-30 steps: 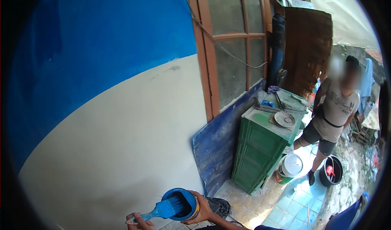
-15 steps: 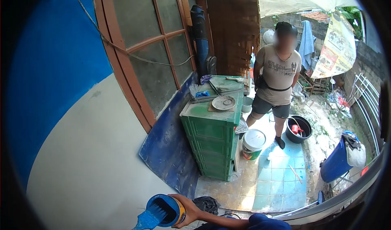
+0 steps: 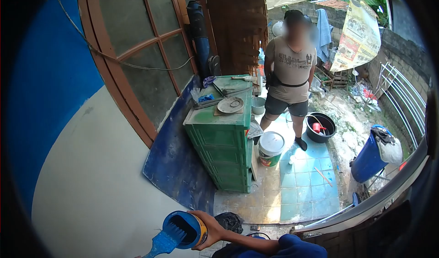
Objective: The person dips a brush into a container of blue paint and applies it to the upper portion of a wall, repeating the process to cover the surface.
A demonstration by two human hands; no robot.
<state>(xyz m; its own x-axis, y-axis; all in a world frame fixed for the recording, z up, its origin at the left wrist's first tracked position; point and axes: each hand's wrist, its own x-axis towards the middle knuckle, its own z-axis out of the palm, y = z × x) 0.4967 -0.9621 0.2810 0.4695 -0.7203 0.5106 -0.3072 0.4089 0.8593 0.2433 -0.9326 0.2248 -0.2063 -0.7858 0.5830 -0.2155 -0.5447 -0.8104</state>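
Note:
My right hand [image 3: 211,231] grips a small paint can [image 3: 185,228] by its side at the bottom of the view; the can is blue with paint inside. A wide brush [image 3: 165,242] covered in blue paint rests with its bristles in the can's mouth, and its handle runs off the bottom edge. My left hand is out of view below the frame. A wall [image 3: 87,175] painted blue above and cream below rises just to the left.
A brown-framed window [image 3: 137,52] sits above a blue board [image 3: 176,162] leaning on the wall. A green cabinet [image 3: 224,143], a white lidded bucket [image 3: 270,148], a black bucket [image 3: 320,127] and a blue barrel [image 3: 371,159] stand below. A person [image 3: 288,75] stands beyond the cabinet.
The view has swung right, away from the wall and toward the yard. My left hand on the brush handle has dropped out of view. The can stays in my right hand.

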